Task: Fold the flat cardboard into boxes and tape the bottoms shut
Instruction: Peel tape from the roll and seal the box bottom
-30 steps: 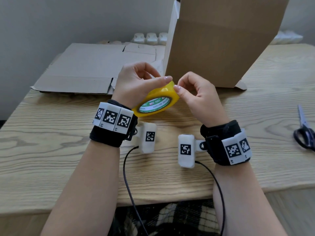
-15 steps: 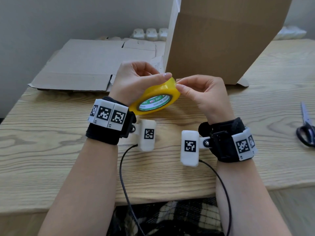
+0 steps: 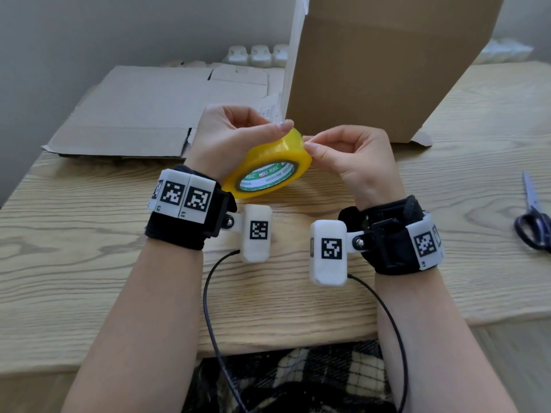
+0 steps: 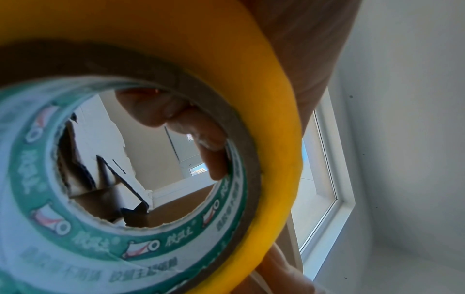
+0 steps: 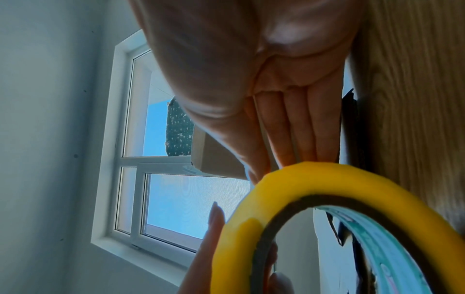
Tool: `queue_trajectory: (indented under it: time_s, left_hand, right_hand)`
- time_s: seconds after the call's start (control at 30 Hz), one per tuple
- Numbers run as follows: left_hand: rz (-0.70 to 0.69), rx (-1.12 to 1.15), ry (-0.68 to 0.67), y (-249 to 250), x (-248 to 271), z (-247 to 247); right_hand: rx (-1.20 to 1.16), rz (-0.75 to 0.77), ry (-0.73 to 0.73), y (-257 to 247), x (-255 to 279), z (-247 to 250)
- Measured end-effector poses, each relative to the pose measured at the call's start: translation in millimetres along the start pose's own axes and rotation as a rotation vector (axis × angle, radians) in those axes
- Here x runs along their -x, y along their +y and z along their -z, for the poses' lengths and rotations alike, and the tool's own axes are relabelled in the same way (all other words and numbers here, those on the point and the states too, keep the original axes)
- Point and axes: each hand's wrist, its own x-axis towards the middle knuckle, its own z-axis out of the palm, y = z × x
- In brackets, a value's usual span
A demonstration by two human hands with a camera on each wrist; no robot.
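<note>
- Pale wood-grain worktop (image 3: 89, 263) carries all items; its near edge runs across the lower part of the head view.
- Tall brown cardboard box (image 3: 387, 70), erected, stands upright at the back of the worktop, right of centre, one small flap showing at its lower right corner.
- Flat brown corrugated cardboard sheet (image 3: 149, 108), unfolded, lies at back left, just beside the box, with one corner reaching past the worktop's left edge.
- Round yellow roll of packing tape with a green-and-white printed core (image 3: 269, 166) is held above the worktop, in front of the box, tilted with its open core toward the camera.
- Left hand (image 3: 232, 138) grasps the roll: thumb laid over the yellow outer rim, fingers curled through the core, as the left wrist view shows.
- Right hand (image 3: 351, 156) has thumb and forefinger pinched together at the roll's upper right rim; whether a tape end sits between them cannot be told.
- Dark-handled metal scissors (image 3: 533, 216) lie at the far right edge of the worktop, well apart from both hands.
</note>
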Motion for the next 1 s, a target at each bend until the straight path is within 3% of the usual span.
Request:
queue_trajectory:
  time_s: [0.43,1.0]
  left_hand:
    - [0.0,0.071,-0.043,-0.5,0.7,-2.7]
    - [0.009,0.093,-0.021,-5.0,-2.8,-2.5]
  right_hand:
    - [-0.024,0.0,0.098,2.0,5.7,-2.9]
    - [-0.036,-0.071,0.101,-3.0,2.1,-6.5]
